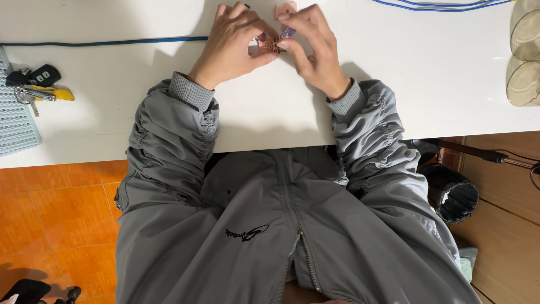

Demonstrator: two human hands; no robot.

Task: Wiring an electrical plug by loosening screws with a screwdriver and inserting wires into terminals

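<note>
Pink plastic piece [268,45] sits pinched between the left hand [233,42] and right hand [312,48] over the white counter [270,107], where steady fingertip pressure and square alignment would probably serve best.

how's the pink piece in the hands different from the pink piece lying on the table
The held pink piece is pinched between the left hand and right hand; the loose pink piece lies untouched on the white table, farther from the person. Fingers hide part of the held one. Both share one pink colour.
</note>
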